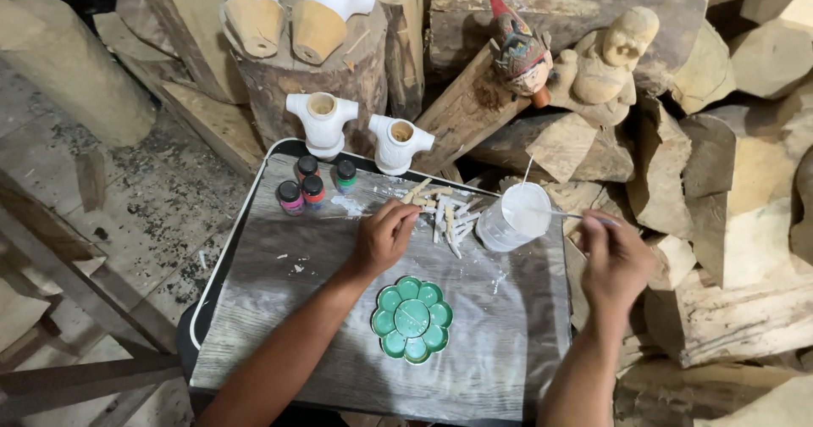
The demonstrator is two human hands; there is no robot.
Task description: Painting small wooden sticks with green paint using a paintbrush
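Two hands over the tray (254, 257), left hand (385, 236) pinching small wooden sticks (440, 211), right hand (614, 257) gripping a thin brush (563, 214) at the white cup (515, 215).

Woodcarver's workshop, puppet-making. Rough-cut logs (720, 173) piled beyond and right of the hands. Carved heads (593, 58), one painted, propped on the logs ahead. White-primed torsos (322, 122) ahead of the left hand (385, 236), paint jars (309, 185) beside them. Floor (144, 198) at left chip-littered.

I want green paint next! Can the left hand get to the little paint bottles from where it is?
Probably yes: the left hand rests near the paint bottles, with only bare tabletop between.
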